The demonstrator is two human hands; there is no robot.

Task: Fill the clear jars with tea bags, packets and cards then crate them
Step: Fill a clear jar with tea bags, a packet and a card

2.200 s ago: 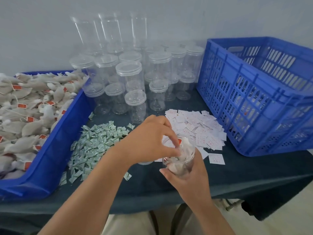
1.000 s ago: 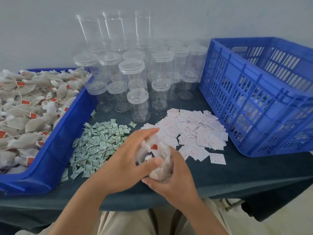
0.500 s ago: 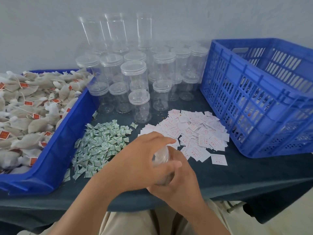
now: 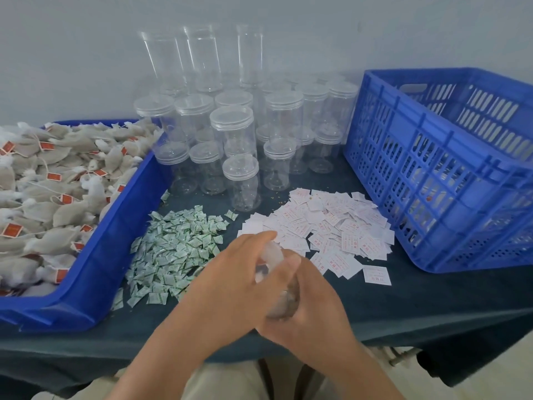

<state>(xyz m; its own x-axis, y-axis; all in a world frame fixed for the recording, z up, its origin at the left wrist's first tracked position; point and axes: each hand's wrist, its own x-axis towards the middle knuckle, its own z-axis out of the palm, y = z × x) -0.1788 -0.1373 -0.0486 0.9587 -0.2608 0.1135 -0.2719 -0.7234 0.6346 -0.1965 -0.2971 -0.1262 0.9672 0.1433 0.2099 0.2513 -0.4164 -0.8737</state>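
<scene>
Clear jar point(image 4: 284, 301), with something pale and soft showing inside, is held over the near edge of the table point(image 4: 403, 307), left of the blue crate point(image 4: 432, 180) and nearer the person than its front corner. The right hand point(image 4: 314, 310) is wrapped round the jar's lower body from behind. The left hand point(image 4: 230, 287) is curled over its mouth, thumb and fingers closed on the top, though I cannot tell whether a lid sits under that palm. Thin plastic like this should be light and fairly stiff but smooth, so it may slip, or dent under a hard squeeze. A grip round the middle of the wall looks safest, leaving the top to the other hand. White cards point(image 4: 331, 229) lie between the jar and the crate, green packets point(image 4: 178, 249) farther from it, and the tray point(image 4: 95, 255) of tea bags point(image 4: 43, 197) farthest. Lidded empty jars point(image 4: 239, 174) stand just beside the crate's left wall.
</scene>
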